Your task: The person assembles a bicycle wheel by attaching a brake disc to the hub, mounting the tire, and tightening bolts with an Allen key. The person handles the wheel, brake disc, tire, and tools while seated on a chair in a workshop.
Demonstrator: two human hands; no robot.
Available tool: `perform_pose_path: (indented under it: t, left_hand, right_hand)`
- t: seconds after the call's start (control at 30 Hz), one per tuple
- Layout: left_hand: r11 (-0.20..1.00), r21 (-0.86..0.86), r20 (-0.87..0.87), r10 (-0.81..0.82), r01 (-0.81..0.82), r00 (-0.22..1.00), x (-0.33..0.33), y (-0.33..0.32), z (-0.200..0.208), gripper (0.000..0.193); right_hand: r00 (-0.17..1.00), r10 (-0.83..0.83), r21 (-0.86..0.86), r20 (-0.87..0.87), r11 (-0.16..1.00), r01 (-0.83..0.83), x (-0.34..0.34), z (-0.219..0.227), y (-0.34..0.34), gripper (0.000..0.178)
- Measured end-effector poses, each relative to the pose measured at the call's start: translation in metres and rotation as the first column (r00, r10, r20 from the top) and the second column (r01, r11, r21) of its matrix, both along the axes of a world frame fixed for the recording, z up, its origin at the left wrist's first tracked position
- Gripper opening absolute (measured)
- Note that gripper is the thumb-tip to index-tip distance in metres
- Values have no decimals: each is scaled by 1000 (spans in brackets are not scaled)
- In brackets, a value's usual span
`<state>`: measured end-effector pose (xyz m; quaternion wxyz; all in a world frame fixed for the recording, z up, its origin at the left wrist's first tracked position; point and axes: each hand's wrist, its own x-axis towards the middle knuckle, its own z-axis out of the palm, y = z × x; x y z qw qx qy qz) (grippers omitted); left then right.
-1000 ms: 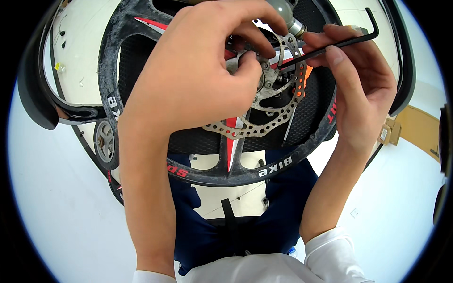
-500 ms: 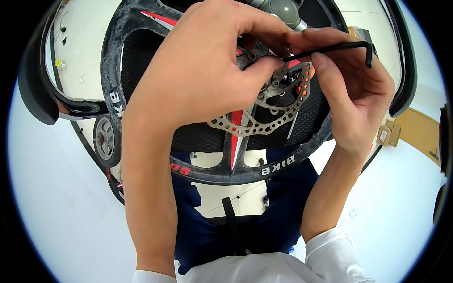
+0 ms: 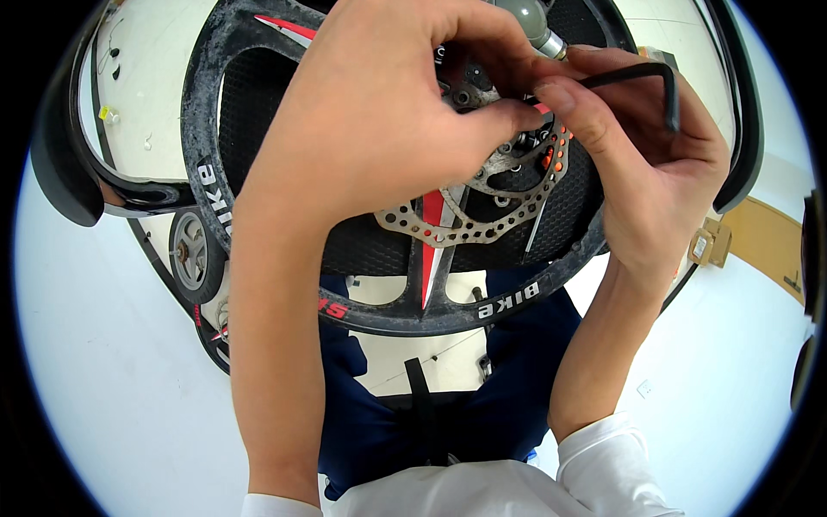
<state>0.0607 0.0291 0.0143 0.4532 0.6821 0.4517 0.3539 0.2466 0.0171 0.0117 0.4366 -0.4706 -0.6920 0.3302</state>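
Observation:
My right hand (image 3: pixel 648 168) is closed on a black hex key (image 3: pixel 670 96), its bent end sticking out past the fingers. Close beside it, my left hand (image 3: pixel 379 116) pinches thumb and fingers together near the key's other end. Whatever lies between those fingertips is hidden. Both hands are over a spoked black wheel (image 3: pixel 202 129) with red and white markings. A drilled metal brake disc (image 3: pixel 465 235) sits at the wheel's middle, partly covered by my left hand.
Beside the hub at the top is a rounded grey metal part (image 3: pixel 525 17). A smaller wheel (image 3: pixel 194 257) stands at the left. To the right lies a small cardboard box (image 3: pixel 711 243). Black curved bars (image 3: pixel 155 198) flank both sides, and my legs are below the wheel.
My right thumb and fingers have slid left along the hex key toward my left fingertips, hiding more of its shaft. The key's bent end has shifted slightly.

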Motion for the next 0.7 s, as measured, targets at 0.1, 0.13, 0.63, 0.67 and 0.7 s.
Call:
perform_pose_path:
  t: [0.1, 0.13, 0.63, 0.67, 0.7]
  left_hand:
    - [998, 68, -49, 9, -5, 999, 4, -4, 4, 25]
    - [996, 89, -49, 3, 1, 999, 5, -4, 5, 26]
    - [998, 53, -94, 35, -30, 995, 8, -5, 5, 25]
    - [999, 44, -94, 25, -21, 995, 8, -4, 5, 24]
    - [999, 42, -60, 23, -20, 998, 6, -3, 2, 23]
  right_hand:
    - [985, 66, 15, -159, 998, -65, -7, 5, -2, 28]
    - [983, 83, 24, -165, 996, -80, -5, 2, -1, 28]
    - [998, 14, 63, -55, 998, -10, 3, -7, 3, 27]
    - [999, 14, 90, -30, 996, -11, 8, -9, 3, 26]
    - [1000, 12, 116, -5, 993, -12, 12, -11, 4, 25]
